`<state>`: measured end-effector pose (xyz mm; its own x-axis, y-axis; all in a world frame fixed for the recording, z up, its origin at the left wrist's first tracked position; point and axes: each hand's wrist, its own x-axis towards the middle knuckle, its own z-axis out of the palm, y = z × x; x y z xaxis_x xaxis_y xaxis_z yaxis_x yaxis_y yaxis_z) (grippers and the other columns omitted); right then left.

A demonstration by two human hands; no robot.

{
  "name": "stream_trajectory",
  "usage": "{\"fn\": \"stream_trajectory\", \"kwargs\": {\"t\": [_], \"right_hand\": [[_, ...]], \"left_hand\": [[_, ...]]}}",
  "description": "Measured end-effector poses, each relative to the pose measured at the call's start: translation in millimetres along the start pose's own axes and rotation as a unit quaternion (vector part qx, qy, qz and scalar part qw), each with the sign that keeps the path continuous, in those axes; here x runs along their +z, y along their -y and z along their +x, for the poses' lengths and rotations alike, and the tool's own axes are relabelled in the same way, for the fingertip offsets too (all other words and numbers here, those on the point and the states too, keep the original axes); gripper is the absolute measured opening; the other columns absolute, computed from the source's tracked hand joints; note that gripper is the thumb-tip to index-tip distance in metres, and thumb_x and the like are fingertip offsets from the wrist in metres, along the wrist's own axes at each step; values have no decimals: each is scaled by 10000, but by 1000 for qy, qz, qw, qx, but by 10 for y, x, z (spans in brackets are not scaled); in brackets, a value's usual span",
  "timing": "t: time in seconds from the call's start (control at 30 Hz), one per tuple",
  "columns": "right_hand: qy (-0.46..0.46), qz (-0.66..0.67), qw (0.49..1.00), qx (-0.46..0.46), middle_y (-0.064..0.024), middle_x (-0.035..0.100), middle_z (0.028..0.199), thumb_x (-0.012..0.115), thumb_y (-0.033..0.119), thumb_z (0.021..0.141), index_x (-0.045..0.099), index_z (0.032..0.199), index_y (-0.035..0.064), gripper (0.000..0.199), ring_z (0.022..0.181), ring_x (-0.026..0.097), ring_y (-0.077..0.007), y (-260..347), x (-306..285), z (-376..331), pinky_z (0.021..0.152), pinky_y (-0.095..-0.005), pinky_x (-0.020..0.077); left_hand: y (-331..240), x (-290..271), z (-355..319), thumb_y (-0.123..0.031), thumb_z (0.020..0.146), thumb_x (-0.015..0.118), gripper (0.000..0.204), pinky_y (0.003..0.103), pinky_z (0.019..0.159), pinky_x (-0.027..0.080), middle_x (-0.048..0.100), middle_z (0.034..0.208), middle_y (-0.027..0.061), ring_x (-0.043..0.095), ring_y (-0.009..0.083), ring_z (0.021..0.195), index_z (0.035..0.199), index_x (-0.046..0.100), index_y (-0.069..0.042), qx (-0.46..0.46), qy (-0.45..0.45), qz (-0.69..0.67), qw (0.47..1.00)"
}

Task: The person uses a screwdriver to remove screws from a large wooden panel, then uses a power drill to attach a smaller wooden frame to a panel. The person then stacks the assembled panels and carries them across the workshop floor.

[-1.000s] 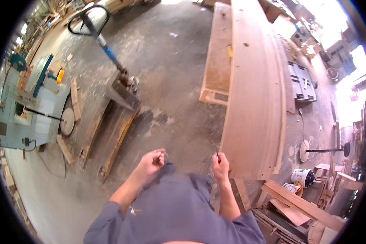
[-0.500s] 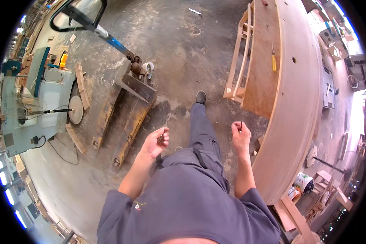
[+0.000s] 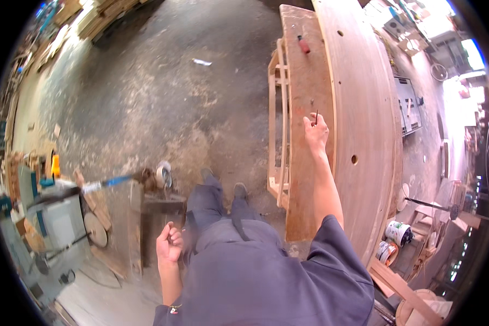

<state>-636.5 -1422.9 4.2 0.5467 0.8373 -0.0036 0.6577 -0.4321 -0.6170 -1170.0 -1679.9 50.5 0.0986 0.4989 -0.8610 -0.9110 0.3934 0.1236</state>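
My right hand (image 3: pixel 317 135) is stretched forward over the lower wooden board (image 3: pixel 307 182), its fingers closed on a thin dark rod (image 3: pixel 317 116) that points up. Just past the fingertips, a small thin metal piece (image 3: pixel 312 102) shows on the board. The yellow-handled screwdriver seen there earlier is not visible now; the hand covers that spot. Farther along the same board lies a tool with a red handle (image 3: pixel 303 45). Down at my left side, my left hand (image 3: pixel 169 243) is curled closed, and whatever it may hold is hidden by the fingers.
A long pale wooden panel (image 3: pixel 364 103) with round holes runs along my right. Beneath the board stands a slatted wooden frame (image 3: pixel 273 114). At left are a blurred pallet jack (image 3: pixel 111 182) and a grey-green machine (image 3: pixel 65 220). Tubs (image 3: pixel 398 232) and timber pieces lie at lower right.
I have stepped forward along the panel. My right hand has reached out over the board to where the yellow screwdriver lay. My left hand has dropped lower; the pallet jack now sits nearer my left.
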Motion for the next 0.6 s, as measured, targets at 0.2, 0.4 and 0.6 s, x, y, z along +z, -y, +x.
{"fn": "stream_trajectory", "kwargs": {"t": [0.2, 0.4, 0.6], "right_hand": [[-25, -239, 968, 78, -253, 699, 937, 662, 263, 890, 573, 1133, 8, 363, 946, 674, -433, 160, 464, 1277, 845, -491, 532], [18, -234, 953, 190, -274, 676, 1033, 616, 226, 893, 646, 1000, -8, 258, 1038, 648, -428, -93, 745, 1542, 898, -505, 515], [-73, -123, 963, 230, -217, 704, 874, 656, 244, 890, 664, 907, -25, 269, 808, 700, -323, 23, 843, 1613, 728, -430, 544]], "left_hand": [[-841, 1340, 1470, -183, 999, 549, 154, 233, 533, 388, 488, 753, -5, 462, 117, 643, 1093, 603, -74, -44, 73, 72, 994], [-1610, 3285, 2547, -184, 973, 578, 165, 244, 566, 420, 536, 792, 6, 515, 136, 705, 1073, 616, -59, -71, 154, 222, 960], [-1608, 5314, 3349, -217, 969, 583, 165, 247, 568, 474, 571, 764, 10, 569, 118, 690, 941, 627, -61, -108, 210, 469, 851]]}}
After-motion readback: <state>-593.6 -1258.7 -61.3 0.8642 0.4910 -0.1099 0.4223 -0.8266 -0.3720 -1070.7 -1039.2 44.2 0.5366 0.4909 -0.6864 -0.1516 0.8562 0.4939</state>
